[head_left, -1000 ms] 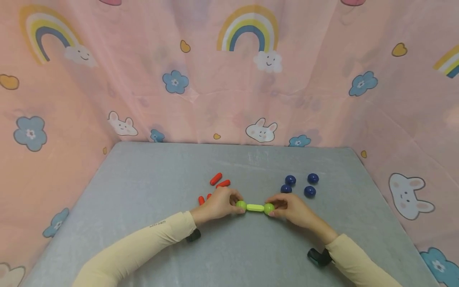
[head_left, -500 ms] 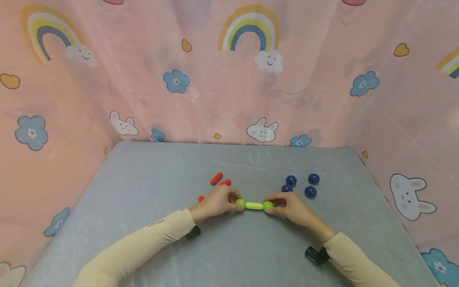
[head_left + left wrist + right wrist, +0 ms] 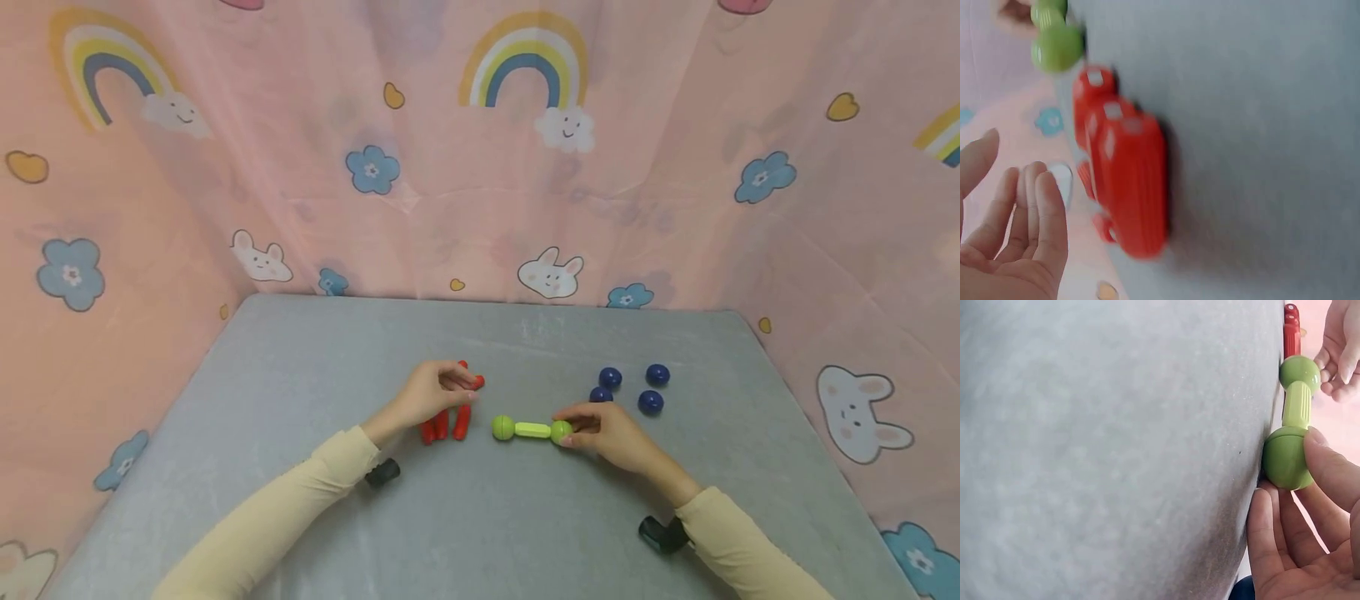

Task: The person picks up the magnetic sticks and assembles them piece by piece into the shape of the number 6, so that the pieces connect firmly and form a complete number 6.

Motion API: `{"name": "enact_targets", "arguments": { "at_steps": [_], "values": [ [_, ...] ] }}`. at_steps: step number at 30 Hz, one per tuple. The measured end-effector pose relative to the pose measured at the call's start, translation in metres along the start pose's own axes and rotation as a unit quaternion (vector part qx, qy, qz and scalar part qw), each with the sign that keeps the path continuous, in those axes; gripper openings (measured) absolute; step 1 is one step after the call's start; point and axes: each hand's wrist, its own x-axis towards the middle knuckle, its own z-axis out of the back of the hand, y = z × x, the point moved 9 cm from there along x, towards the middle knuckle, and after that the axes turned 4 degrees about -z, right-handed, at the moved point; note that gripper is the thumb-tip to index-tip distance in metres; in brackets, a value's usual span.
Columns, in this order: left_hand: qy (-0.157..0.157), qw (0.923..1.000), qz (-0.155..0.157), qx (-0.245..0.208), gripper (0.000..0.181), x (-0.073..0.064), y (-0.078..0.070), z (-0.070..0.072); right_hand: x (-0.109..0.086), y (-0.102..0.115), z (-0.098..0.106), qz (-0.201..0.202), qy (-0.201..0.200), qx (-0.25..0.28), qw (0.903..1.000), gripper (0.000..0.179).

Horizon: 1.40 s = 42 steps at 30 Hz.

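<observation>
A green dumbbell-shaped piece [image 3: 532,430], a pale ribbed stick with a green ball at each end, lies on the grey table. My right hand [image 3: 611,437] pinches its right ball [image 3: 1287,457] between thumb and fingers. Its left ball [image 3: 503,427] is free. My left hand [image 3: 429,395] hovers over several red sticks [image 3: 462,422], fingers extended and thumb apart, nothing between them. In the left wrist view these red sticks [image 3: 1138,187] lie side by side past the fingertips. Part of the red group is hidden under the left hand in the head view.
Several dark blue balls [image 3: 651,403] lie on the table beyond the right hand. A pink patterned curtain [image 3: 450,217] stands behind the table's back edge and along both sides. Black wrist cameras [image 3: 663,534] hang below the sleeves.
My left hand has let go of the left green ball and moved left and away over the red sticks. The right hand keeps its pinch, nearly still.
</observation>
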Motion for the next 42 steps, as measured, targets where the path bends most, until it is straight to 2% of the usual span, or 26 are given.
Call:
{"name": "enact_targets", "arguments": {
  "at_steps": [6,10,13,21,27,34,42],
  "values": [
    [-0.031,0.9978,0.045,-0.036,0.029,0.01,0.023,0.023,0.0,-0.002,0.0,0.0,0.001,0.005,1.0,0.034],
    [-0.048,0.9971,0.054,-0.024,0.03,0.018,0.034,0.034,0.001,-0.003,-0.001,0.0,0.003,0.008,1.0,0.034],
    [-0.048,0.9968,0.061,-0.019,0.031,0.023,0.041,0.037,0.001,-0.004,-0.001,-0.001,0.002,0.013,0.9999,0.035],
    [-0.02,0.9956,0.09,-0.014,0.033,0.03,0.059,0.036,0.001,-0.002,-0.001,0.003,-0.001,0.015,0.9999,0.035],
    [-0.003,0.9934,0.111,-0.028,0.034,0.031,0.064,0.035,0.001,-0.002,0.0,-0.008,-0.007,0.015,0.9998,0.035],
    [0.002,0.9964,0.082,-0.02,0.037,0.031,0.06,0.032,0.001,-0.004,0.0,-0.014,-0.006,0.014,0.9998,0.035],
    [-0.008,0.9965,0.083,-0.002,0.038,0.033,0.06,0.029,0.0,-0.004,0.0,-0.014,-0.004,0.015,0.9998,0.034]
  ]
}}
